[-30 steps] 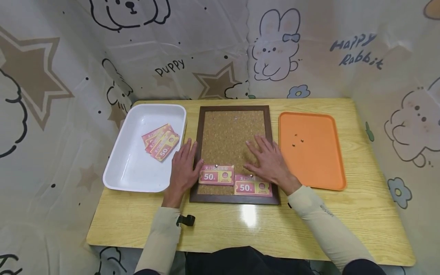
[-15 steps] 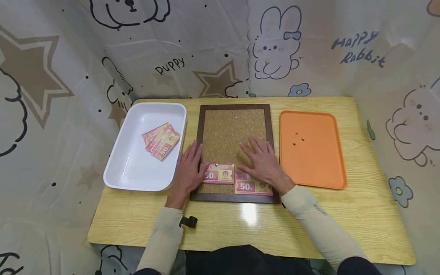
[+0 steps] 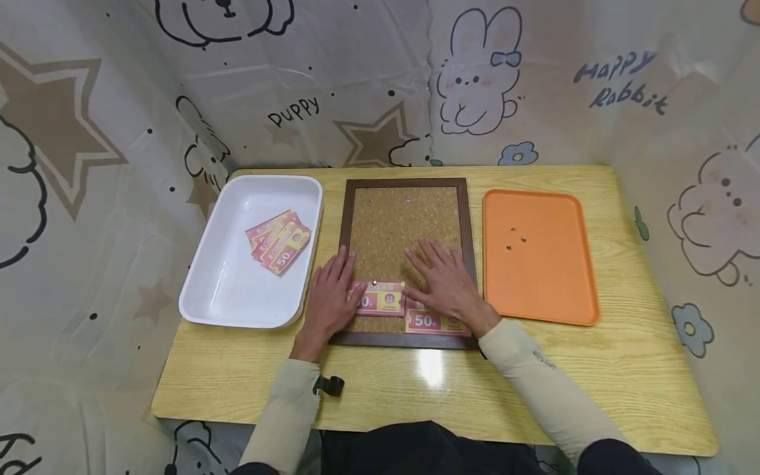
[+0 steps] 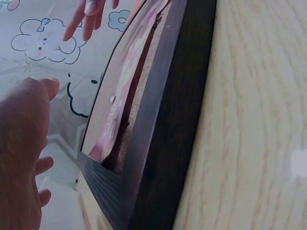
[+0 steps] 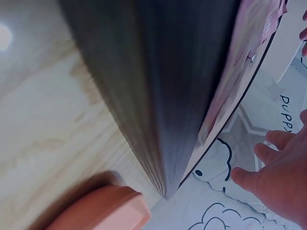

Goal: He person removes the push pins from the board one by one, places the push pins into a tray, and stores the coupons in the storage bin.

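Note:
A cork board [image 3: 404,214] in a dark brown wooden frame lies on the table, its lower part bearing two pink-and-yellow paper coupons marked 50. A small pushpin [image 3: 374,283] sits at the top edge of the left coupon [image 3: 387,301]. My left hand [image 3: 332,297], fingers extended, hovers over the board's left edge and overlaps that coupon's left end. My right hand [image 3: 446,282] spreads its fingers above the cork and covers the top of the right coupon [image 3: 430,321]. Both wrist views show the hands raised off the board, holding nothing.
A white tray [image 3: 204,290] on the left contains several fanned-out coupons [image 3: 279,242]. To the right lies an orange tray [image 3: 540,284] with a few small pins [image 3: 524,239]. Curtains with cartoon drawings enclose the table's back and sides.
Both hands have drifted inward: the left moves right over the left coupon's end, and the right shifts left, covering more of the right coupon. Coupons and trays stay put.

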Demonstrator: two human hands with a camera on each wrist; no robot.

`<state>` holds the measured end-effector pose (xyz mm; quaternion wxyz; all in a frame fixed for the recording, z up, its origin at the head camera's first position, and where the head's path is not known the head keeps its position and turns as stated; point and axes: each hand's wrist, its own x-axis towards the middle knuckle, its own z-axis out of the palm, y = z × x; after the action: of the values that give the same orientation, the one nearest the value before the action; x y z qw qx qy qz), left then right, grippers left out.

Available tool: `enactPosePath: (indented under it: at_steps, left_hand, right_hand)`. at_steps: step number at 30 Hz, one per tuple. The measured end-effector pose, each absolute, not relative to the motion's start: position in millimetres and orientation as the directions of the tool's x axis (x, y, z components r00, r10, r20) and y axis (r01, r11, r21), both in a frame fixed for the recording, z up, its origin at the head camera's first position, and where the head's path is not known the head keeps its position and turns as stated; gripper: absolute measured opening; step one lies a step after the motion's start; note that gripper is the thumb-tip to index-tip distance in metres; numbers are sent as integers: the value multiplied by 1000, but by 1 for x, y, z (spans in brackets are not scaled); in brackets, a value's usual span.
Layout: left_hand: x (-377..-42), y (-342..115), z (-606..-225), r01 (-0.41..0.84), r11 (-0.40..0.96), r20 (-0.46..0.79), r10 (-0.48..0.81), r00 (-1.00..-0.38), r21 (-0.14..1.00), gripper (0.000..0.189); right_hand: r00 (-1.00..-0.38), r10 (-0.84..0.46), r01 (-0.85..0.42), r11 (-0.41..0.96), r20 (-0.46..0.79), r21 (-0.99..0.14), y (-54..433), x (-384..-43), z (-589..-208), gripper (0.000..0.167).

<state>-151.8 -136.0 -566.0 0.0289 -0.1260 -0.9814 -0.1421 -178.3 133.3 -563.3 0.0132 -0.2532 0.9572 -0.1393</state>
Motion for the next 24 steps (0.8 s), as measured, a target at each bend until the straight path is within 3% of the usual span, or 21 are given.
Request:
enactPosePath:
  at_steps: [24]
  left_hand:
    - [-145, -141, -575, 215, 914, 60, 206, -977, 346, 67]
  right_hand:
    - [-836, -549, -524, 803, -9, -283, 122, -181, -560, 78]
